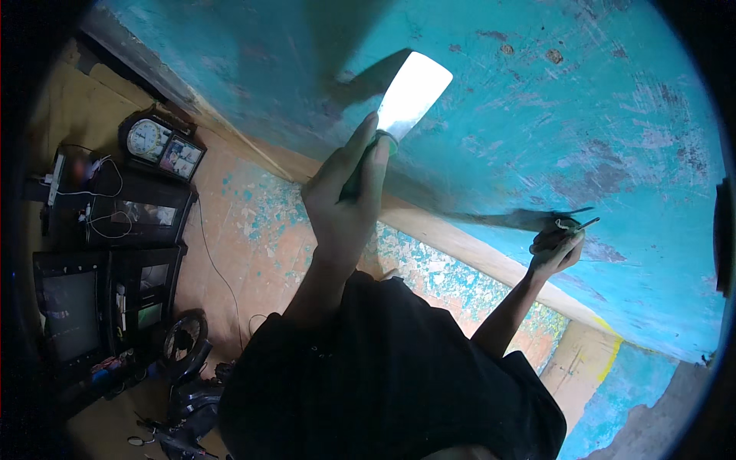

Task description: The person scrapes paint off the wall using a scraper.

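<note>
My left hand point(337, 180) is closed round the dark green handle of a putty knife point(415, 93). Its broad blade points up and away from me, shining white in the light, in front of a turquoise wall point(506, 146) with scraped, patchy paint. Farther right, my right hand point(557, 249) is closed near the wall's lower part. A thin dark rod-like piece point(589, 224) sticks out of its fingers. Its kind cannot be made out. Whether that hand touches the wall is unclear.
Turquoise and white paint flakes point(429, 264) are scattered over the tiled floor point(222, 253) along the wall's foot. At left stands a dark cabinet point(138, 211) with a television point(70, 314), a clock point(147, 138) and cables. A black wheeled thing point(186, 337) is below it.
</note>
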The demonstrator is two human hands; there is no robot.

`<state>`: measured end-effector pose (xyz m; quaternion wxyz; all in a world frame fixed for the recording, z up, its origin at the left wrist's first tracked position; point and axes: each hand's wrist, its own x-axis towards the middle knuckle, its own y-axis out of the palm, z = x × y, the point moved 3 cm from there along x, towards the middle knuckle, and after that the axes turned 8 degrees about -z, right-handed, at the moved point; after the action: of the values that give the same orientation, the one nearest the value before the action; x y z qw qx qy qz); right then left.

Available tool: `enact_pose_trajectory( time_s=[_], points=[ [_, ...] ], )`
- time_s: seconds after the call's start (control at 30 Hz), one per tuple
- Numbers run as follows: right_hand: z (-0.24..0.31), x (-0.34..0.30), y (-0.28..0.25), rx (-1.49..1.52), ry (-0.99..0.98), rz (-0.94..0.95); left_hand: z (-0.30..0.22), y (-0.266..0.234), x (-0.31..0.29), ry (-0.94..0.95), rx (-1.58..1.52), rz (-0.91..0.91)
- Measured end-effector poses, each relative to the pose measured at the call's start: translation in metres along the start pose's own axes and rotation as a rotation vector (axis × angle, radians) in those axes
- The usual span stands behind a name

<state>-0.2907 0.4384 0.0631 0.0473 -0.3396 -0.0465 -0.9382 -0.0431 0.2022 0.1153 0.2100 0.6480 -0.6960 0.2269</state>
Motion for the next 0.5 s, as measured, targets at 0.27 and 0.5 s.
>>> enact_pose_trajectory(
  time_s=[0.27,0.5],
  points=[
    [0.000,-0.001,0.000,0.018,0.010,0.017,0.020,-0.006,-0.016,-0.073,0.018,-0.019],
    [0.000,0.000,0.003,0.037,-0.002,0.051,0.033,-0.015,-0.023,-0.170,0.011,0.035]
  ],
)
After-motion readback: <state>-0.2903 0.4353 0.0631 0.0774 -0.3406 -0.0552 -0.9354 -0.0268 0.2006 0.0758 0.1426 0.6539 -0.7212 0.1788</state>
